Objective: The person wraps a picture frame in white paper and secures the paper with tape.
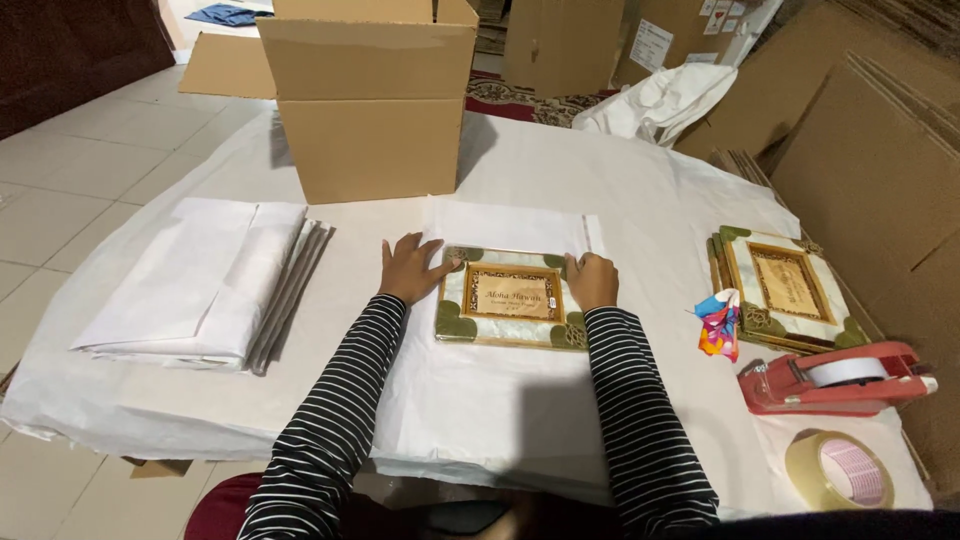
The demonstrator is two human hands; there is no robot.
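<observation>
A framed plaque (505, 297) lies on a sheet of paper (480, 390) at the middle of the counter (650, 190), with the left hand (410, 268) at its left edge and the right hand (592, 280) at its right. A stack of paper (205, 280) lies to the left, a cardboard box (368, 95) stands behind, and to the right sit more plaques (785, 290), with a tape dispenser (835, 378) and a tape roll (838, 470) in front of them.

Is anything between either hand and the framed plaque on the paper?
Nothing visible. The left hand touches the framed plaque at its left edge and the right hand at its upper right corner, both directly on it.
</observation>
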